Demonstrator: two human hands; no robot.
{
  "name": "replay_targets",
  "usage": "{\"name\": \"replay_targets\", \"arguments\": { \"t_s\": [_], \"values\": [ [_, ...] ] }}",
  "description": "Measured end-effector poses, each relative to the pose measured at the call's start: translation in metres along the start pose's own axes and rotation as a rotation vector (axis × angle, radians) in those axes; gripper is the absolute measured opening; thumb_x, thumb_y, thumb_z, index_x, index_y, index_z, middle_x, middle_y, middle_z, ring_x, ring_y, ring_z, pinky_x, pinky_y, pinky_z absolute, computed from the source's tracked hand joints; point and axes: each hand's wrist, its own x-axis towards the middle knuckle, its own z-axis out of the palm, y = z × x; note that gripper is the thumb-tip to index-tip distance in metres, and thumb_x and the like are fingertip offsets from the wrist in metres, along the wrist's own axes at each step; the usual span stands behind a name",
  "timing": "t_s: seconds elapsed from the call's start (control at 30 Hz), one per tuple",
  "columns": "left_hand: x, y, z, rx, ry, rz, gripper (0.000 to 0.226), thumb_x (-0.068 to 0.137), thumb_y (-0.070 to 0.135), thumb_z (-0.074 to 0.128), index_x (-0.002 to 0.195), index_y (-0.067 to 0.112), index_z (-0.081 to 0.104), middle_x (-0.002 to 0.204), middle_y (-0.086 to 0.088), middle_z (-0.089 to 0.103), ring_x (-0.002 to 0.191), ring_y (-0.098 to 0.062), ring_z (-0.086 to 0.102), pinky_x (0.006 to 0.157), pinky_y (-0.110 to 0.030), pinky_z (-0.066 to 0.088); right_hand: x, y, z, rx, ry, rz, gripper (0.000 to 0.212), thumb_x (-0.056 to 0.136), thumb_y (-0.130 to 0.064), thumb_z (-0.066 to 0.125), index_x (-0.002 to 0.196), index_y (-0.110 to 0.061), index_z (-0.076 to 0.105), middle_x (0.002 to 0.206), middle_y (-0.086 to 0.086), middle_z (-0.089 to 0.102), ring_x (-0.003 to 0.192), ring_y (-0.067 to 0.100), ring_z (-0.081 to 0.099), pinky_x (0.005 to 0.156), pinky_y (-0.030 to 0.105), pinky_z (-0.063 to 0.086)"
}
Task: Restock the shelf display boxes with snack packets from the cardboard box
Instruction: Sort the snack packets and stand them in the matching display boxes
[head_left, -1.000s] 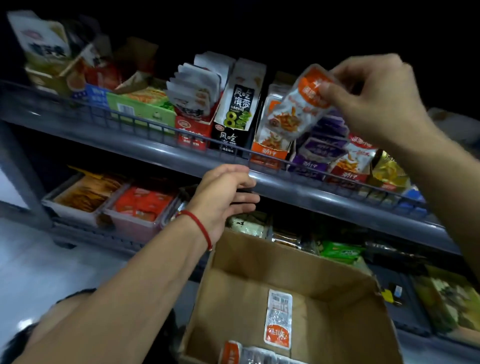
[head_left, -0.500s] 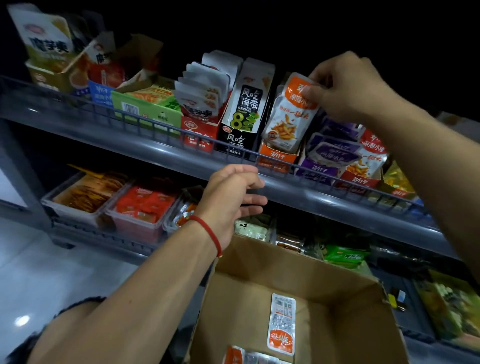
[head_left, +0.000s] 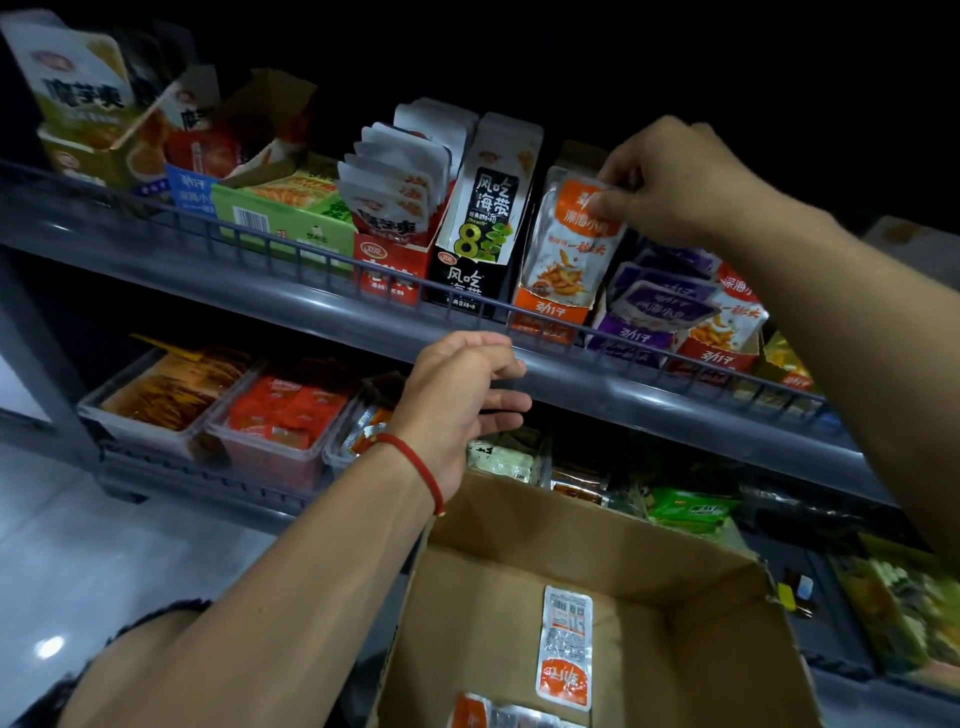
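my right hand (head_left: 670, 179) pinches top of orange packet (head_left: 569, 244), bottom in orange display box (head_left: 549, 310) below it | left hand (head_left: 465, 400) loose, empty, above cardboard box (head_left: 691, 623) | risk: packet probably not seated; release may tip it over rail (head_left: 311, 260)

Orange-white snack pkt (head_left: 563, 244) upright in orange display box (head_left: 545, 317).

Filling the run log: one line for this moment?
right hand pinches orange packet | entering orange display box | left hand open, empty
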Motion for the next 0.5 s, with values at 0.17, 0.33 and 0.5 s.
{"name": "replay_targets", "arguments": {
  "t_s": [0.17, 0.33, 0.5],
  "values": [
    [0.002, -0.003, 0.002, 0.022, 0.005, -0.008, 0.021, 0.091, 0.003, 0.061, 0.108, 0.015, 0.065, 0.115, -0.015, 0.069, 0.081, -0.025, 0.069, 0.074, -0.036, 0.06, 0.009, 0.001, 0.018, -0.099, 0.054, -0.047, 0.024, 0.095, -0.027, 0.07, 0.116, -0.015, 0.069, 0.118, 0.009, 0.068, 0.104, 0.025, 0.063, 0.074, 0.032, 0.042],
    [0.002, -0.006, 0.002, 0.067, 0.004, -0.005, 0.022, 0.091, 0.004, 0.062, 0.109, 0.014, 0.065, 0.11, -0.012, 0.07, 0.078, -0.024, 0.068, 0.07, -0.033, 0.06, 0.002, 0.007, 0.012, -0.113, 0.175, -0.106, 0.021, 0.098, -0.023, 0.066, 0.118, -0.016, 0.069, 0.118, 0.009, 0.068, 0.105, 0.026, 0.064, 0.075, 0.033, 0.046],
    [0.0, -0.02, 0.002, 0.203, -0.02, -0.036, 0.019, 0.092, 0.004, 0.064, 0.108, 0.014, 0.066, 0.105, -0.014, 0.071, 0.075, -0.023, 0.068, 0.069, -0.033, 0.059, -0.046, 0.002, -0.016, -0.036, 0.306, -0.254, 0.023, 0.1, -0.025, 0.056, 0.115, -0.016, 0.07, 0.112, 0.006, 0.064, 0.098, 0.016, 0.057, 0.08, 0.026, 0.041]
  ]
}}
